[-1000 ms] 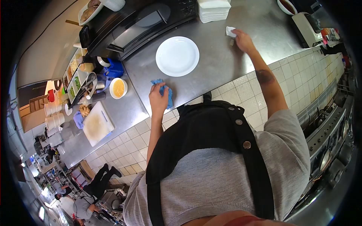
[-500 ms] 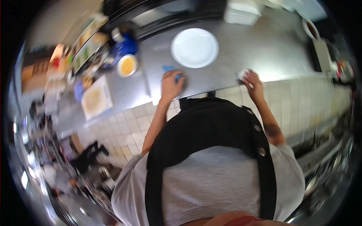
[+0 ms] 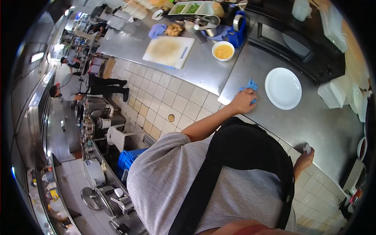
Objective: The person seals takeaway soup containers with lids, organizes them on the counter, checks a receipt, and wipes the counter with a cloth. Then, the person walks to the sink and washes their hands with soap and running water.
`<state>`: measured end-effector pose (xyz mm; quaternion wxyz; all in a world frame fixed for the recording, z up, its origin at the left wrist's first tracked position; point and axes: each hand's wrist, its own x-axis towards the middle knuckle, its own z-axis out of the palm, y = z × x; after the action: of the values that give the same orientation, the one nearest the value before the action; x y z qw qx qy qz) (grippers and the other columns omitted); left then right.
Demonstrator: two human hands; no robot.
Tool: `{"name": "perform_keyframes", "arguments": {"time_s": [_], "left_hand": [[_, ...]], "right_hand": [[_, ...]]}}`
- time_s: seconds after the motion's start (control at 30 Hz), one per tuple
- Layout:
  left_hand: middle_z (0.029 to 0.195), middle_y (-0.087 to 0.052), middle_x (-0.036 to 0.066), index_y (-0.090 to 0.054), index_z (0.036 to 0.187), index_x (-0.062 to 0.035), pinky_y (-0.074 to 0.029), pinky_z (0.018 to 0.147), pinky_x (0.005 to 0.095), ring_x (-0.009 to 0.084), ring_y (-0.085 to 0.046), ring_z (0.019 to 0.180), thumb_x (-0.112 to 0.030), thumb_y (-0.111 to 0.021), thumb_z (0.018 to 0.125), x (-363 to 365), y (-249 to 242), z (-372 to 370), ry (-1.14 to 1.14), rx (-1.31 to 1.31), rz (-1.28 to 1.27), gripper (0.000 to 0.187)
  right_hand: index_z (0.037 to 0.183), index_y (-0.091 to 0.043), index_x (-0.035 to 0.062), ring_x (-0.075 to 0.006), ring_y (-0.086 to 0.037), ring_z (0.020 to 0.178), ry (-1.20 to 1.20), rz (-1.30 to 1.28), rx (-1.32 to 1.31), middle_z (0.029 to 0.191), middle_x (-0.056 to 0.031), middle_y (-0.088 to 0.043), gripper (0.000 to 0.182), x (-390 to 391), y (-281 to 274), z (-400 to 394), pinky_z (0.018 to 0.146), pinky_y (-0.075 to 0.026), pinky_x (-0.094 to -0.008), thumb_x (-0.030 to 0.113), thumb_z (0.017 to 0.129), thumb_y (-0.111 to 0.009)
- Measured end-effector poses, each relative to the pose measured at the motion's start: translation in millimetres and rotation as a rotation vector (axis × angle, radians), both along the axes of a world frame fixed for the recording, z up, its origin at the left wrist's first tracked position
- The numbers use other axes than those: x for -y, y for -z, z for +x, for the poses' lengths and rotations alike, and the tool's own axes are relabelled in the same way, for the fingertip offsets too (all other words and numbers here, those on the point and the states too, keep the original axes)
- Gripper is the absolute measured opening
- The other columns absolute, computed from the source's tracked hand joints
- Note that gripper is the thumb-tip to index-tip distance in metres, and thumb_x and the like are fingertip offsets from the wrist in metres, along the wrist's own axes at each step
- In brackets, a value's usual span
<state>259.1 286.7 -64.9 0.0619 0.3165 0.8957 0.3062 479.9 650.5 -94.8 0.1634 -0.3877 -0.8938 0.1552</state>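
My left hand (image 3: pixel 244 102) is closed around a blue cloth (image 3: pixel 251 84) on the steel counter (image 3: pixel 333 129), with part of the cloth sticking out past the fingers. A white oval plate (image 3: pixel 283 88) lies flat just beyond that hand, not touching it. At the counter's near edge, my right hand (image 3: pixel 304 159) is closed on a small crumpled white piece (image 3: pixel 307 148), which looks like paper. The fingers of this hand are partly hidden.
A bowl of yellow liquid (image 3: pixel 223 51), a white cutting board (image 3: pixel 168 52) and a blue tape dispenser (image 3: pixel 236 29) stand on the counter's left stretch. A black microwave (image 3: pixel 282 41) is behind the plate. Another person (image 3: pixel 74 87) stands across the tiled floor.
My view has swung left, bringing the aisle and another person into sight. The left hand still grips the blue cloth; the right hand, still holding the white piece, is now at the counter's edge.
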Motion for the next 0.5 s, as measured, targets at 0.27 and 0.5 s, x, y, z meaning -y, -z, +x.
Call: {"name": "perform_keyframes", "arguments": {"time_s": [0.27,0.5], "left_hand": [[0.106,-0.057,0.013,-0.062,0.100,-0.0053,-0.044,0.089,0.0422,0.0314,-0.050,0.108,-0.018,-0.066,0.072,-3,-8,2,0.006,0.029,-0.056,0.031],[0.107,-0.057,0.014,-0.061,0.098,-0.0059,-0.043,0.091,0.0406,0.0325,-0.052,0.105,-0.018,-0.067,0.072,0,3,-4,0.074,0.000,0.005,0.029]], "right_hand": [[0.101,-0.061,0.0039,-0.0300,-0.063,0.071,-0.203,-0.057,-0.012,0.079,-0.0155,-0.064,0.028,20,8,-10,0.065,-0.049,-0.0397,0.004,0.074,-0.057],[0.108,-0.059,0.0064,-0.0140,-0.059,0.065,0.042,-0.645,-0.260,0.074,-0.0075,-0.064,0.030,-89,53,11,0.058,-0.046,-0.0267,0.009,0.079,-0.060]]}}
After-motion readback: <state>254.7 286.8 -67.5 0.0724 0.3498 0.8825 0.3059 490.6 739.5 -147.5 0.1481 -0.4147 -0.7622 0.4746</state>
